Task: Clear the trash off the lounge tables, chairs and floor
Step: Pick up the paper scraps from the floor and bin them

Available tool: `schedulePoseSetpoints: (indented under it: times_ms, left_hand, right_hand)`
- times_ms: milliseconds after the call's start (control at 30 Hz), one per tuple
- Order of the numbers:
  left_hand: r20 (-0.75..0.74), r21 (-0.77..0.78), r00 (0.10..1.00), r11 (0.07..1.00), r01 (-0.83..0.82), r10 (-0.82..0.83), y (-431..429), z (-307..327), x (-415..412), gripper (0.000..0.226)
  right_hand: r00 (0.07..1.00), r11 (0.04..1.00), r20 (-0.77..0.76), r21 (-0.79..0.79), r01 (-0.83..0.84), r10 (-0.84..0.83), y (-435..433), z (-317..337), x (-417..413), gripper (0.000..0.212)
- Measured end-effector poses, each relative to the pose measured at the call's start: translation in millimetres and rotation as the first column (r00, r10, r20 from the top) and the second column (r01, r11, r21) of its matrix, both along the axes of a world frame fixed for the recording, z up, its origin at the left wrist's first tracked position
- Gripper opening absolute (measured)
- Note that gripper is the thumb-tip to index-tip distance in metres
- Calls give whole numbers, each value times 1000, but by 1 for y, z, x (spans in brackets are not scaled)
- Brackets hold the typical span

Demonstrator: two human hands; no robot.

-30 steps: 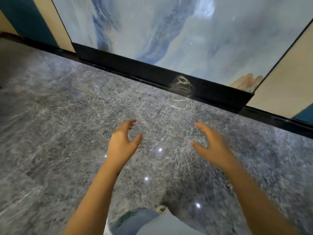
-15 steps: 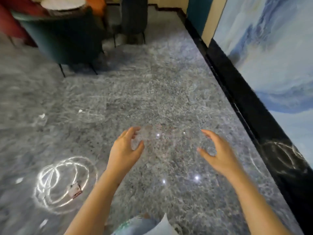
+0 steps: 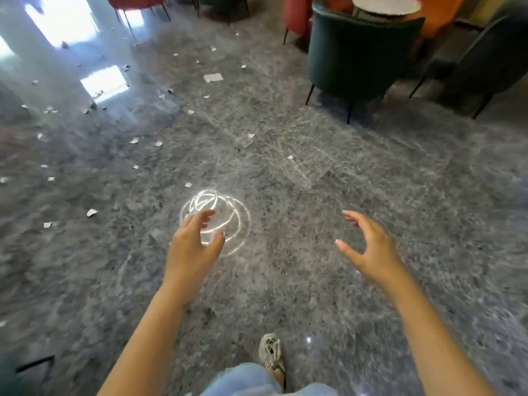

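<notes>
Several small white paper scraps lie scattered over the grey marble floor, most of them to the left and far ahead. A larger white sheet (image 3: 213,78) lies far ahead, and a small scrap (image 3: 91,212) lies to the left of my hands. My left hand (image 3: 193,247) hovers at mid-frame with fingers loosely curved and holds nothing. My right hand (image 3: 367,247) hovers beside it with fingers spread, also holding nothing. Both hands are well above the floor, apart from any scrap.
A dark green armchair (image 3: 354,52) stands ahead on the right beside a round white table (image 3: 385,5). Red and orange chairs stand behind them, another dark chair (image 3: 485,55) at far right. A ring-shaped light reflection (image 3: 228,212) glints on the floor. My shoe (image 3: 271,352) is below.
The view has swung left from the wall to the open lounge floor, bringing the scattered scraps and chairs into sight. Both hands keep the same raised, empty pose.
</notes>
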State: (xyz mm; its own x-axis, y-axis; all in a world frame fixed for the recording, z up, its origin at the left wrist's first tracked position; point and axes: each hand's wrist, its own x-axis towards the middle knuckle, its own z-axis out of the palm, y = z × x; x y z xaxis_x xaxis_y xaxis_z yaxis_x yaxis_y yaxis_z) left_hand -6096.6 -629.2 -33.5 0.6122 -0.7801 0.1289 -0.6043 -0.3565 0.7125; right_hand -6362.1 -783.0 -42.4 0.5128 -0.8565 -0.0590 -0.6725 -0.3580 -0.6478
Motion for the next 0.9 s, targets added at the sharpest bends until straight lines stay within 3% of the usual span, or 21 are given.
schedulePoseSetpoints:
  times_ms: [233,467,733,900]
  left_hand:
    - [13,40,942,941,-336,336,23,-7,37,30]
    - [-8,81,880,877,-473,475,-12,-10,42,30]
    - [-27,53,760,761,-647,649,-71,-17,55,27]
    - [-44,104,738,738,-667,674,-95,-32,79,29]
  right_hand:
    - [971,971,15,32,-238,237,-49,-6,69,54]
    - [907,904,13,84,-420,420,-115,-17,117,54]
    - [762,757,37,99,-646,646,-207,-22,195,55]
    - [659,655,9,101,-749,752,-228,-37,267,56]
